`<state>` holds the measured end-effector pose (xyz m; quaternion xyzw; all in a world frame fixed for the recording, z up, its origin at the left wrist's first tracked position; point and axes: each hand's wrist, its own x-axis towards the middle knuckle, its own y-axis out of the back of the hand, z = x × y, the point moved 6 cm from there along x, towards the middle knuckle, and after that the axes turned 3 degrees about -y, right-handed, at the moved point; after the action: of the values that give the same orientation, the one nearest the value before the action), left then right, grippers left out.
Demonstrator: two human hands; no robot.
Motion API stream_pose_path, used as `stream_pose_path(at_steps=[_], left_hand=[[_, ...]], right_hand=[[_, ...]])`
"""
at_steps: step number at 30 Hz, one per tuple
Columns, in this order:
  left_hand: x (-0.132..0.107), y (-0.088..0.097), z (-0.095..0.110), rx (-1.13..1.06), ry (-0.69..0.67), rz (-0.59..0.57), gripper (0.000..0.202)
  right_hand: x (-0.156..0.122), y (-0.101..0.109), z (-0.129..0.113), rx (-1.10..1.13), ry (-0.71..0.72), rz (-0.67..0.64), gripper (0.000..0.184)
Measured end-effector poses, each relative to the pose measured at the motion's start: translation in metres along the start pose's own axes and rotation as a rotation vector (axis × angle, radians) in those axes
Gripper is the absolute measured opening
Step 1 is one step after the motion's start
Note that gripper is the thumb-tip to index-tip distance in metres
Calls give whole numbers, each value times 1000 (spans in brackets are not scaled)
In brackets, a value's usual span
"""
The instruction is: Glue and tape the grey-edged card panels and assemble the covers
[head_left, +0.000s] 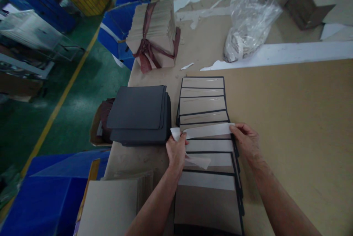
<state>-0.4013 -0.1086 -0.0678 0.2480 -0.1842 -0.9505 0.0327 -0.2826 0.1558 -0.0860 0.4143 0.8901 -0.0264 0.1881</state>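
Note:
A row of overlapping brown boards with black edges (204, 103) lies fanned out on the table, each showing a pale strip. My left hand (175, 151) pinches the left end of a white paper strip (208, 130); more white strips (197, 161) hang from that hand. My right hand (246, 140) holds the strip's right end with its fingertips. The strip stretches across one board in the middle of the row.
A stack of dark grey sheets (139, 114) sits left of the boards. A tied bundle of brown boards (154, 34) and a clear plastic bag (249, 22) lie farther back. Blue bins (44, 192) stand at the left, with grey cardboard (110, 206) on them.

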Motion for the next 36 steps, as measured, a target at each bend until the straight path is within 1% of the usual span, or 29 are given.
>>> stream_pose_path(at_steps=[4, 5, 7, 10, 13, 17, 23, 30, 36], left_hand=[[7, -1, 2, 166, -158, 89, 28], [9, -1, 3, 188, -181, 112, 27], [10, -2, 6, 231, -198, 142, 27], [11, -4, 8, 272, -181, 155, 26], [12, -4, 9, 306, -175, 172, 28], [13, -5, 10, 347, -182, 188, 29], [12, -5, 14, 421, -171, 210, 27], [13, -6, 15, 444, -164, 213, 29], [13, -6, 16, 438, -168, 218, 30]], right_hand=[[1, -3, -11, -229, 300, 52, 21], [1, -5, -13, -277, 353, 67, 22], [0, -7, -16, -358, 398, 90, 23], [0, -8, -16, -413, 396, 119, 22], [1, -8, -13, -422, 395, 136, 23], [2, -10, -13, -439, 431, 144, 24], [3, -12, -12, -448, 427, 158, 23], [5, -12, -8, -454, 428, 163, 23], [4, -12, -8, -450, 424, 152, 23]])
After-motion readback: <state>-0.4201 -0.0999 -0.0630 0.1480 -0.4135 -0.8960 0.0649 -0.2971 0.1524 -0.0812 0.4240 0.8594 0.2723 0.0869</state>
